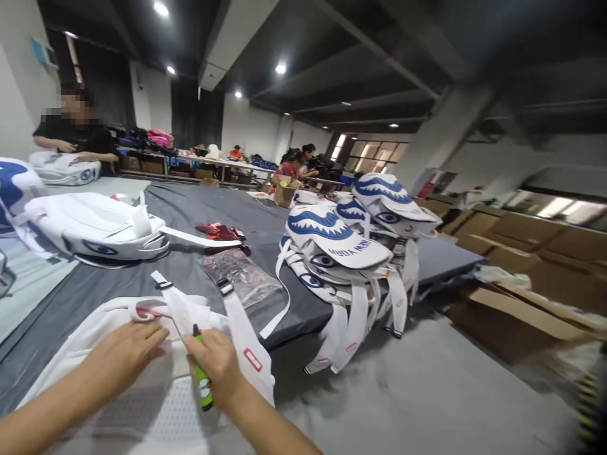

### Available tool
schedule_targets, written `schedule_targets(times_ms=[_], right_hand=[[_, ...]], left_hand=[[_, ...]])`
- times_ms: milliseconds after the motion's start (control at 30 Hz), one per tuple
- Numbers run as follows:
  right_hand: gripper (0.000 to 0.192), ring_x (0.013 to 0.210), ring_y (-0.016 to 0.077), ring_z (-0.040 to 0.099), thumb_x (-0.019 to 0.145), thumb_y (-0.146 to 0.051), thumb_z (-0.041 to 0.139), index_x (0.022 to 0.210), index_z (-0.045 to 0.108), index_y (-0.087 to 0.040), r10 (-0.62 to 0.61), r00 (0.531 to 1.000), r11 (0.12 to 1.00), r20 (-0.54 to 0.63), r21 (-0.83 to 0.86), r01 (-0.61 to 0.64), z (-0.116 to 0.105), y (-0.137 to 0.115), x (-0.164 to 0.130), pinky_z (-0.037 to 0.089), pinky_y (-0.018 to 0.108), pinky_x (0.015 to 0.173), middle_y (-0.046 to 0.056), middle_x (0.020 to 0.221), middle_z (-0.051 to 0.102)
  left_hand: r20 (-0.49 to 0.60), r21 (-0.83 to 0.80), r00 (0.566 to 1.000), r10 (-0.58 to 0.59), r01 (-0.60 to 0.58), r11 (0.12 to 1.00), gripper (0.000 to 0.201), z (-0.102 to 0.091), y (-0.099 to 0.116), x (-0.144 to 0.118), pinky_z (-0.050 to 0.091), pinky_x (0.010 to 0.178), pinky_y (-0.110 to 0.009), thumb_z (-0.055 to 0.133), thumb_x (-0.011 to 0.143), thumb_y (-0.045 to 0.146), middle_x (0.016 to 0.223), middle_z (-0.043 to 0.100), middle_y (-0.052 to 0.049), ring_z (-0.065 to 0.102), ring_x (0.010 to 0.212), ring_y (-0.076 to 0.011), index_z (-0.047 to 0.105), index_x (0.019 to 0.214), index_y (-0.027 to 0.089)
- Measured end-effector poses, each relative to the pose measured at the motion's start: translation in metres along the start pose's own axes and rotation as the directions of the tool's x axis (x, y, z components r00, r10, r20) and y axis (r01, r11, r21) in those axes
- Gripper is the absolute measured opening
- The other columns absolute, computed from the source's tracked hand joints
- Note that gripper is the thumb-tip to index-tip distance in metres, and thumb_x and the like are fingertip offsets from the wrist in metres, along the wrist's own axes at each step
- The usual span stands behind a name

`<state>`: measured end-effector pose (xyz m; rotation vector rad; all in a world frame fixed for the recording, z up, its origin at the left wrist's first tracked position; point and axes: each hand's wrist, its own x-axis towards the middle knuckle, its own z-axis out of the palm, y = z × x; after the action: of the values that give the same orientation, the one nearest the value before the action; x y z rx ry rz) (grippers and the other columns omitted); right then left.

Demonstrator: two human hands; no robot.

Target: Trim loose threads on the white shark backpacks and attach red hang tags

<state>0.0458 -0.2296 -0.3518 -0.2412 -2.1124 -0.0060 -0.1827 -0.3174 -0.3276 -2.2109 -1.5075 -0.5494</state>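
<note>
A white backpack (107, 309) lies back panel up at the table's near edge, with its shoulder straps (244, 335) spread toward the far side and right. My left hand (126, 354) is at its upper part, just below the top loop, with bent fingers gripping the white fabric. My right hand (215, 363) is closed around a slim green tool (203, 382) with a black tip, over the base of the straps. The tool's exact kind is unclear. Its tip points away from me.
Stacked white-and-blue backpacks (327, 240) stand at the table's right edge, straps hanging down. Another white backpack (95, 221) lies at left. Clear plastic bags (241, 275) and red packets (220, 234) are mid-table. Cardboard boxes (521, 309) stand right. A person (76, 133) works at far left.
</note>
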Motion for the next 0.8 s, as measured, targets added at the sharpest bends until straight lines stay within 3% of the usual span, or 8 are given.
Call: schedule_targets(times_ms=[67, 167, 267, 367, 500, 567, 667, 800], right_hand=[[0.041, 0.087, 0.0204, 0.061, 0.096, -0.023, 0.048, 0.137, 0.047, -0.021, -0.025, 1.0, 0.999, -0.007, 0.034, 0.025, 0.028, -0.009, 0.012, 0.043, 0.032, 0.068, 0.004, 0.089, 0.068], [0.043, 0.089, 0.0194, 0.062, 0.094, -0.022, 0.052, 0.136, 0.047, -0.021, -0.01, 0.999, 1.0, -0.039, 0.021, 0.011, 0.051, -0.012, 0.022, 0.039, 0.031, 0.067, 0.002, 0.087, 0.069], [0.042, 0.082, 0.0171, 0.062, 0.091, -0.018, 0.054, 0.133, 0.048, -0.02, 0.024, 1.0, 1.0, -0.008, -0.019, -0.024, 0.061, -0.013, 0.027, 0.035, 0.032, 0.068, 0.0, 0.08, 0.066], [0.033, 0.078, 0.0157, 0.06, 0.093, -0.017, 0.052, 0.125, 0.053, -0.021, 0.17, 0.985, 0.985, 0.025, 0.014, -0.17, 0.073, -0.016, 0.028, 0.036, 0.034, 0.077, -0.001, 0.081, 0.065], [0.017, 0.079, 0.0151, 0.056, 0.094, -0.023, 0.055, 0.11, 0.06, -0.023, 0.257, 0.945, 0.954, 0.202, 0.099, -0.281, 0.09, -0.013, 0.022, 0.035, 0.032, 0.078, -0.002, 0.081, 0.063], [0.014, 0.078, 0.0155, 0.054, 0.094, -0.028, 0.058, 0.106, 0.062, -0.024, 0.19, 0.936, 0.971, 0.296, 0.083, -0.223, 0.094, -0.007, 0.018, 0.033, 0.032, 0.077, -0.002, 0.077, 0.061], [0.016, 0.079, 0.015, 0.055, 0.097, -0.031, 0.058, 0.109, 0.063, -0.023, 0.139, 0.916, 0.98, 0.377, 0.081, -0.182, 0.09, 0.003, 0.016, 0.033, 0.033, 0.078, -0.002, 0.078, 0.062], [0.013, 0.082, 0.0155, 0.058, 0.1, -0.024, 0.052, 0.107, 0.063, -0.02, 0.115, 0.952, 0.973, 0.284, 0.163, -0.166, 0.078, 0.012, 0.016, 0.038, 0.035, 0.084, 0.001, 0.084, 0.066]], left_hand=[[-0.086, 0.041, 0.995, 0.058, -0.054, 0.998, 0.033, -0.01, -0.008, -0.01, 0.047, 0.099, -0.039, 0.047, 0.096, 0.014, 0.117, 0.073, -0.003, 0.068, 0.106, -0.0219, 0.064, 0.121, 0.029], [-0.186, 0.074, 0.974, -0.127, 0.142, 0.987, 0.045, -0.024, -0.024, -0.013, 0.035, 0.115, -0.052, 0.058, 0.093, 0.023, 0.146, 0.056, -0.007, 0.052, 0.134, -0.0312, 0.054, 0.135, 0.036], [0.028, 0.061, 0.955, -0.295, 0.293, 0.954, 0.063, -0.023, -0.042, 0.007, 0.046, 0.103, -0.051, 0.067, 0.084, 0.029, 0.153, 0.046, -0.014, 0.05, 0.135, -0.0371, 0.047, 0.144, 0.032], [0.346, 0.005, 0.886, -0.308, 0.327, 0.945, 0.067, -0.008, -0.061, 0.037, 0.052, 0.09, -0.044, 0.061, 0.083, 0.028, 0.138, 0.061, -0.013, 0.063, 0.116, -0.033, 0.044, 0.148, 0.028], [0.535, -0.023, 0.788, -0.303, 0.372, 0.928, 0.067, 0.02, -0.087, 0.06, 0.051, 0.08, -0.04, 0.06, 0.083, 0.032, 0.117, 0.071, -0.014, 0.067, 0.103, -0.0343, 0.046, 0.148, 0.024], [0.571, -0.053, 0.78, -0.256, 0.346, 0.937, 0.067, 0.03, -0.096, 0.061, 0.05, 0.077, -0.037, 0.061, 0.083, 0.033, 0.111, 0.071, -0.014, 0.067, 0.101, -0.0335, 0.046, 0.148, 0.023], [0.512, -0.032, 0.821, -0.254, 0.313, 0.949, 0.066, 0.029, -0.095, 0.053, 0.048, 0.081, -0.037, 0.057, 0.089, 0.036, 0.113, 0.069, -0.014, 0.066, 0.101, -0.0324, 0.04, 0.151, 0.022], [0.471, -0.03, 0.81, -0.351, 0.412, 0.91, 0.074, 0.004, -0.086, 0.053, 0.046, 0.09, -0.039, 0.06, 0.089, 0.047, 0.124, 0.066, -0.014, 0.063, 0.114, -0.0325, 0.033, 0.154, 0.022]])
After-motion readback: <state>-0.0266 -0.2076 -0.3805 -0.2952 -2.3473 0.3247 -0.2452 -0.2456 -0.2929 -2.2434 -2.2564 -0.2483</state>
